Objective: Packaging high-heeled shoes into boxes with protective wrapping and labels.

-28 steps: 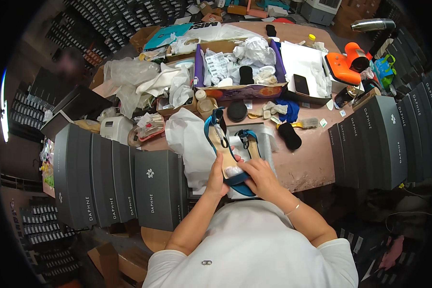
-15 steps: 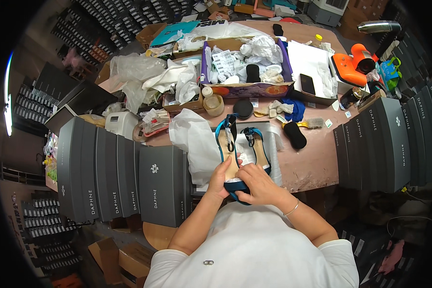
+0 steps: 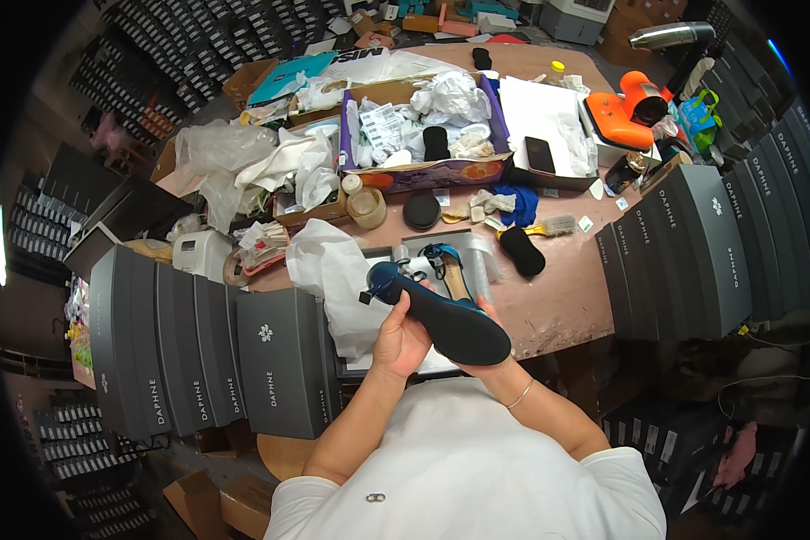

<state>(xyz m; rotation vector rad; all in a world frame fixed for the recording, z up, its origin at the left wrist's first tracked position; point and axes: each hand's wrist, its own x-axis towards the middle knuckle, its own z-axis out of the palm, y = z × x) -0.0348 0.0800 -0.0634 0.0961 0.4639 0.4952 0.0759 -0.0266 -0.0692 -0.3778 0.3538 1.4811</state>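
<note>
A blue heeled sandal (image 3: 459, 326) with a black sole is held over the table, its sole turned up and its heel toward the left. My left hand (image 3: 400, 342) grips it near the heel, thumb along the side. Round the toe end is my right hand (image 3: 490, 362), partly hidden behind the sole. Under and beyond them stands an open grey shoe box (image 3: 430, 240), where the matching sandal (image 3: 456, 277) lies with its tan insole up. White tissue paper (image 3: 319, 270) spills over the box's left side.
Upright grey shoe boxes (image 3: 274, 360) line the left, and more boxes (image 3: 684, 243) the right. Behind are a purple carton (image 3: 423, 175) of crumpled paper, a bottle (image 3: 365, 205), a black round tin (image 3: 421, 211), a brush (image 3: 553, 227), a black pad (image 3: 522, 252) and an orange device (image 3: 621, 121).
The held sandal has been turned over, from insole up to sole up, its heel now at the left. My right hand has shifted from its strap to around the toe end.
</note>
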